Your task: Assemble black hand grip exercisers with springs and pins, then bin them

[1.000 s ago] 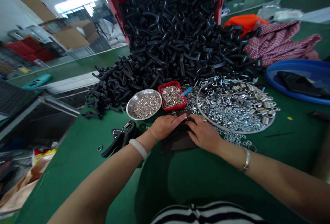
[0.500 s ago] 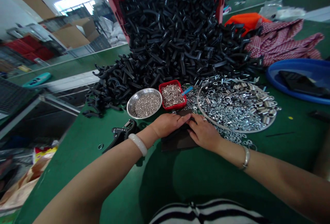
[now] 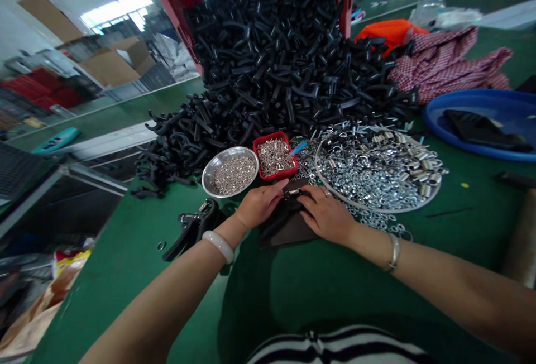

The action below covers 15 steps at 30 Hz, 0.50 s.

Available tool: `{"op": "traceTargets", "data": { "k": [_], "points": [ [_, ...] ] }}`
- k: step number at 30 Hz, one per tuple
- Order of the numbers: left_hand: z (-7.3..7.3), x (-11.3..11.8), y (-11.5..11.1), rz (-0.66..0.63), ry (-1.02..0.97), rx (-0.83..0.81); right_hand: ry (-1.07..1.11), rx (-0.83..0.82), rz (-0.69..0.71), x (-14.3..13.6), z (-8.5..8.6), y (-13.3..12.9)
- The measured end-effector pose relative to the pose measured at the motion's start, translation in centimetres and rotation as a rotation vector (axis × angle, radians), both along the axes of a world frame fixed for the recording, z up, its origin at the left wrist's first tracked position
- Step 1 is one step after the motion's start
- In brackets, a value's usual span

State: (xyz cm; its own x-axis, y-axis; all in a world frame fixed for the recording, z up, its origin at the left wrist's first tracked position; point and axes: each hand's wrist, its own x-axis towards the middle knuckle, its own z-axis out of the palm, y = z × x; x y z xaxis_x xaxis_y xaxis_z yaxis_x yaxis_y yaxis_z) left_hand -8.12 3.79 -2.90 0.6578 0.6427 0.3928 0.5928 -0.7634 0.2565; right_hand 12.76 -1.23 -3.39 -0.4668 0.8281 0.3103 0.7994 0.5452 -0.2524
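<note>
Between my two hands lies a black hand grip strengthener (image 3: 281, 219) with a small coil spring (image 3: 293, 192) at its top, resting on a dark flat block (image 3: 295, 233). Fingers of my left hand (image 3: 260, 204) are closed at the left end of the spring. My right hand (image 3: 329, 214) is closed on the right side of the same piece, its fingertips near the spring's other end. Parts of the grip are hidden under both hands. Left of my left forearm, another black hand grip with a spring (image 3: 193, 227) lies on the green table (image 3: 184, 308).
Ahead are a metal bowl of small parts (image 3: 205, 177), a red tray of pins (image 3: 255, 157) and a round tray of springs and washers (image 3: 377, 211). Behind them rises a large heap of black handles (image 3: 272, 68). A blue basin (image 3: 435, 135) stands right; a loose ring (image 3: 161, 245) lies left.
My left hand has drawn back a little to the left, away from my right hand, and the spring between them now shows. The camera view has shifted slightly.
</note>
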Motion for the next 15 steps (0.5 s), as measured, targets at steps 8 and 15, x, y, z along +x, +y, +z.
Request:
{"op": "traceTargets", "data": {
  "k": [8,15],
  "points": [
    [0.4,0.5,0.1,0.080,-0.066,-0.144,-0.007,-0.013,0.013,0.2,0.0,0.1],
    [1.7,0.9,0.3,0.019,0.176,0.027,-0.008,-0.014,0.011,0.2,-0.2,0.0]
  ]
}}
